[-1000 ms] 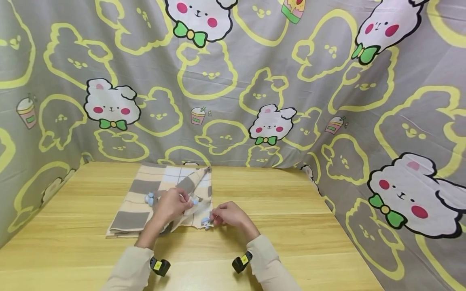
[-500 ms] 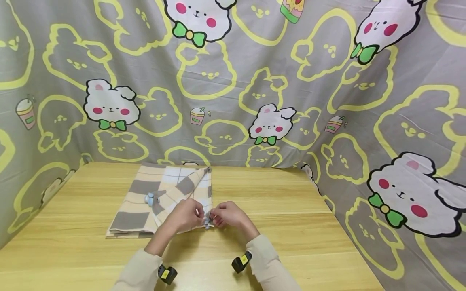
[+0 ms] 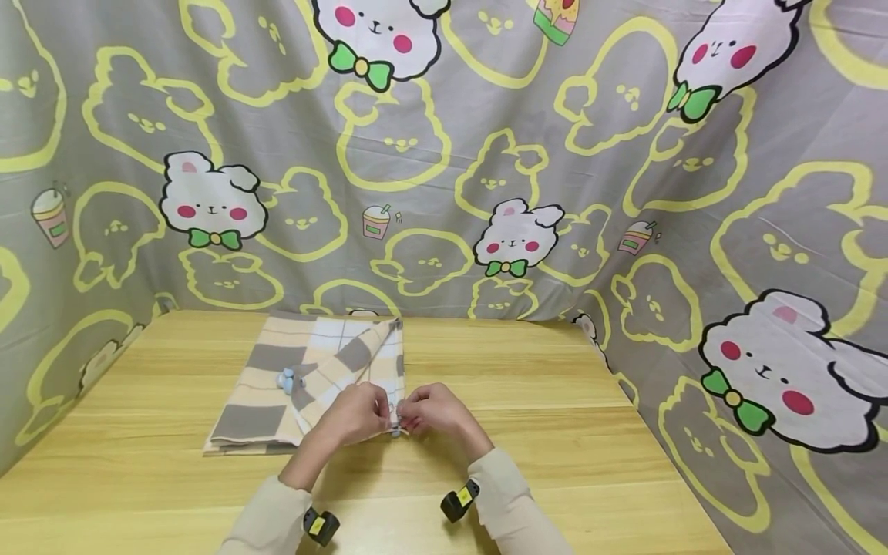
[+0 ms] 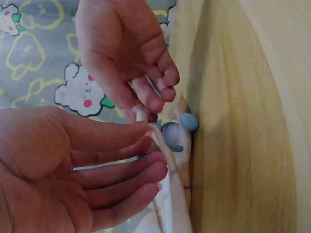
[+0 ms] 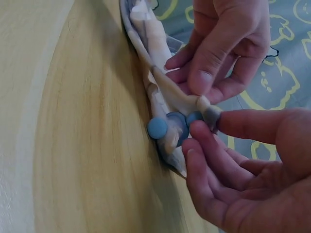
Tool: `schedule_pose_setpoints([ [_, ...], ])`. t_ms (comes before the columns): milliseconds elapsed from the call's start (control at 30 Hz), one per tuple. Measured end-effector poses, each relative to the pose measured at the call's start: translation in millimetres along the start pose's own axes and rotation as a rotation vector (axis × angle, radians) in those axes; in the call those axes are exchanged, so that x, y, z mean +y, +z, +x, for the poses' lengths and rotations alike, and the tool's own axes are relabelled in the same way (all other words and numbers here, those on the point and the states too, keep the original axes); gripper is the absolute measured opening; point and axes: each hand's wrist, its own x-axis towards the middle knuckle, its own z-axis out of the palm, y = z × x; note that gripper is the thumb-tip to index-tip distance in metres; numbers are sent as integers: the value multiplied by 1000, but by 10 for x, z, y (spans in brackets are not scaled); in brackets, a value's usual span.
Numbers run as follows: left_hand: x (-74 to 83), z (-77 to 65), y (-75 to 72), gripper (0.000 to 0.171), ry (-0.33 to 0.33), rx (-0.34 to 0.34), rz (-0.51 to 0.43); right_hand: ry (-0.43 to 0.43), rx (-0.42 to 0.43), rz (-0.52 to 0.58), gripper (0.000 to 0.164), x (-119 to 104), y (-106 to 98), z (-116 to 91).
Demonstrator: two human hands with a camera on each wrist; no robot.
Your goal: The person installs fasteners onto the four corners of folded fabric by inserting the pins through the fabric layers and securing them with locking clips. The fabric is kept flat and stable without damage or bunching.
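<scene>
A folded plaid cloth [image 3: 258, 422] in beige, grey and white lies left of centre on the wooden table. At its near right corner my left hand [image 3: 356, 414] pinches the raised edge between thumb and fingers. Facing it, my right hand [image 3: 437, 408] has its thumb on a small grey-blue tip [image 5: 211, 118] at the end of that edge, with fingertips against a blue clip [image 5: 158, 128]. Round knobs show on this clip, which sits in the corner's folds and is partly hidden. A second blue clip [image 3: 286, 380] lies on top of the cloth.
The wooden table [image 3: 527, 370] extends right of the cloth and in front of it. A grey curtain [image 3: 416, 177] printed with cartoon animals hangs behind and along both sides. Each wrist wears a small black camera, such as the one on the right wrist [image 3: 458, 501].
My left hand has moved right and toward me, from the middle of the cloth to the corner beside my right hand, laying the flap over. My right hand has barely moved.
</scene>
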Motion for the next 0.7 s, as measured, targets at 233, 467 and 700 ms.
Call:
schedule_pose_setpoints([
  [233, -61, 12, 0, 12, -88, 6, -68, -4, -3, 80, 10, -6, 22, 14],
  [467, -101, 33, 6, 4, -103, 14, -64, -12, -39, 96, 9, 16, 45, 42],
  [700, -90, 44, -11, 6, -119, -21, -155, -12, 10, 124, 12, -2, 10, 30],
])
